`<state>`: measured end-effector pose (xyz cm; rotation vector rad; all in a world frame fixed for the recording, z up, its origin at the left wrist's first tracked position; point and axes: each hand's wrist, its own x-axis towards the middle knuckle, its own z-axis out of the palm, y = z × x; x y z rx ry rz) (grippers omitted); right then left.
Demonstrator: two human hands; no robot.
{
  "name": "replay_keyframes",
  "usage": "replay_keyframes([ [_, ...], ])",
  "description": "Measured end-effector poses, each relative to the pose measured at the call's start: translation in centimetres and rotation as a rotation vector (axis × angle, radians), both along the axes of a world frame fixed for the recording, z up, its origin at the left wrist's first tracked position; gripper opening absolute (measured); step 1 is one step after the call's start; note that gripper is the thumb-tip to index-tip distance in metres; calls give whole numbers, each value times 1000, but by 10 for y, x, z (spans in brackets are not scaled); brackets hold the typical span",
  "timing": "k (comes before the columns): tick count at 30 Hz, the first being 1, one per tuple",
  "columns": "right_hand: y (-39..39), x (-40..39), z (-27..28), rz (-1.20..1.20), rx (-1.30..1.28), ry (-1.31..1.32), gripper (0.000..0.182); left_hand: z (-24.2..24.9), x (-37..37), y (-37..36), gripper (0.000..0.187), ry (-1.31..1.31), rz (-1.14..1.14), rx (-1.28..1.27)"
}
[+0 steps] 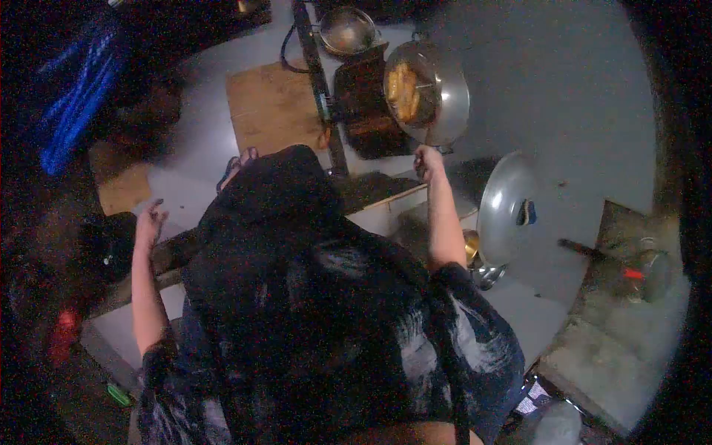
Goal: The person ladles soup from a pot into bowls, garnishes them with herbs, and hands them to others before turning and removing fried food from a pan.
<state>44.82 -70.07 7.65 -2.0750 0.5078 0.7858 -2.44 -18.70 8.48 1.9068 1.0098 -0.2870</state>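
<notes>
My right hand (426, 163) is closed at the near rim of a metal frying pan (454, 96), by its small handle. What its fingers hold, if anything, I cannot make out. Several golden-brown fried pieces (403, 93) lie in the pan's left part. Off to the left, my left hand (152, 216) hangs over the pale floor with loosely bent fingers apart and nothing in them. A large silver lid (508, 208) with a dark knob lies right of my right forearm.
A metal strainer or bowl (347, 31) sits beyond a dark stove-like block (367, 107). Left of that is a brown board (271, 107). My sandalled foot (239, 165) shows past dark clothing. A long-handled pan with a clear lid (653, 274) rests at right.
</notes>
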Motion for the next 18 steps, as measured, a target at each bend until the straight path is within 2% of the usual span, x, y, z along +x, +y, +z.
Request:
replay_keyframes([
  [1, 10, -15, 21, -8, 59, 37, 11, -15, 0, 11, 25, -81, 10, -5],
  [2, 4, -17, 17, 0, 50, 32, 11, -23, 6, 11, 25, -85, 19, -12],
  [5, -16, -28, 9, -13, 89, -73, 10, -30, 17, 4, 22, -51, 71, 62],
  [7, -21, -43, 25, 69, 116, -181, 8, -32, 21, -7, 16, -90, 7, 228],
  [8, -22, -54, 32, 71, 75, -258, 7, -32, 21, -11, 16, -89, 6, 232],
  [10, -26, -66, 34, 32, 78, -282, 7, -28, 19, -18, 23, 4, -87, 248],
  [12, -22, -81, 52, -17, 77, -307, 6, -12, 19, -23, 28, -21, -159, 205],
  [14, -4, -95, 97, -160, 348, -46, 8, 11, 24, -32, 34, -43, -232, 160],
  [16, -8, -92, 98, -198, 419, 45, 9, 26, 30, -40, 39, 82, -157, -10],
  [18, -13, -83, 91, -224, 490, 134, 9, 39, 31, -43, 39, 72, -198, -22],
])
